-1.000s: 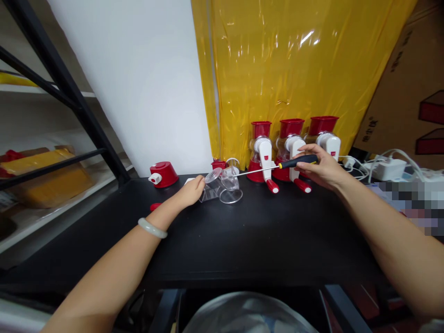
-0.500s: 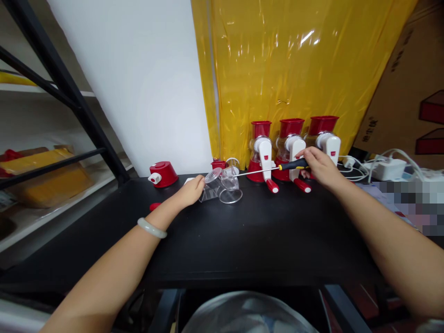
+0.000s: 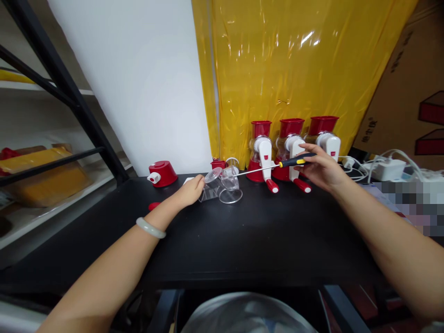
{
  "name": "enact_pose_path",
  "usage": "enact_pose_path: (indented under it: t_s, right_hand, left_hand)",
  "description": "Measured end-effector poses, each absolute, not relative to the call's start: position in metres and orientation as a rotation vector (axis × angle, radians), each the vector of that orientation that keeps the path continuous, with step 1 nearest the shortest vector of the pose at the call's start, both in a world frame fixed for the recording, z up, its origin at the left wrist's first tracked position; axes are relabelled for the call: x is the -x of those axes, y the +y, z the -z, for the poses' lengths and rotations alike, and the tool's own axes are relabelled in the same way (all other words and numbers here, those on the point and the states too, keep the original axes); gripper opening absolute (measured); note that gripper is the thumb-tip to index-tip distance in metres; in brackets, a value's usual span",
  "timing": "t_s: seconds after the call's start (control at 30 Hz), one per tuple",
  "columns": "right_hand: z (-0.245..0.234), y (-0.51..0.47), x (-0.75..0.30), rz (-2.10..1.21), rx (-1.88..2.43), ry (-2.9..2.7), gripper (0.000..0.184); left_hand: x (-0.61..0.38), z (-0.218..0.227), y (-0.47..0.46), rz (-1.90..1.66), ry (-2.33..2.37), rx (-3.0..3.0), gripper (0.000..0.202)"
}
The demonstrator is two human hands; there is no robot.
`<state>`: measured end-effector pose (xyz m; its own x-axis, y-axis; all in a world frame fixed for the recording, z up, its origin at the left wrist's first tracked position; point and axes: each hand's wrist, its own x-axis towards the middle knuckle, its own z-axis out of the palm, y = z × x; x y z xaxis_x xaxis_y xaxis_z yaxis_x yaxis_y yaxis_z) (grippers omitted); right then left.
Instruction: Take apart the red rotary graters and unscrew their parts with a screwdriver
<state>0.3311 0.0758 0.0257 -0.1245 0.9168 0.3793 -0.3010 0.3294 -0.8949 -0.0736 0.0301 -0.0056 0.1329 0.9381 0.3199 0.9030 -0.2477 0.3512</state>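
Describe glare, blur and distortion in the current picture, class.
Head view: white glare on the glossy yellow plastic sheet; head view: the yellow-wrapped package at far left looks soft; head view: wide-angle distortion seems to slant the black metal shelf post.

A pale, smooth bangle (image 3: 151, 228) circles the bare left forearm (image 3: 114, 266).

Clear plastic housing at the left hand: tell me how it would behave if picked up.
The clear, hollow plastic housing looks stiff, as its round rim shows no sag. It is probably light for its size, given the thin, see-through walls. Its smooth, shiny surface may be slippery.
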Motion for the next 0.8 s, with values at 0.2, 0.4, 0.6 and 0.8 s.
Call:
enact_pose_path:
  t_s: [0.2,0.4,0.6,0.8]
  right_hand:
    - [-0.016,0.088,-0.337,-0.909,0.803,-1.392,0.034]
    - [-0.011,0.093,-0.341,-0.734,0.943,-1.516,0.032]
    - [-0.019,0.082,-0.327,-1.093,0.758,-1.261,0.024]
    - [-0.020,0.077,-0.329,-1.195,0.652,-1.256,0.026]
  left_hand:
    - [0.073,0.004,0.029,-0.732,1.882,-2.305,0.036]
    - [0.070,0.001,0.026,-0.727,1.886,-2.288,0.034]
    - [0.069,0.000,0.025,-0.728,1.882,-2.275,0.032]
    - [0.069,0.000,0.024,-0.719,1.879,-2.272,0.033]
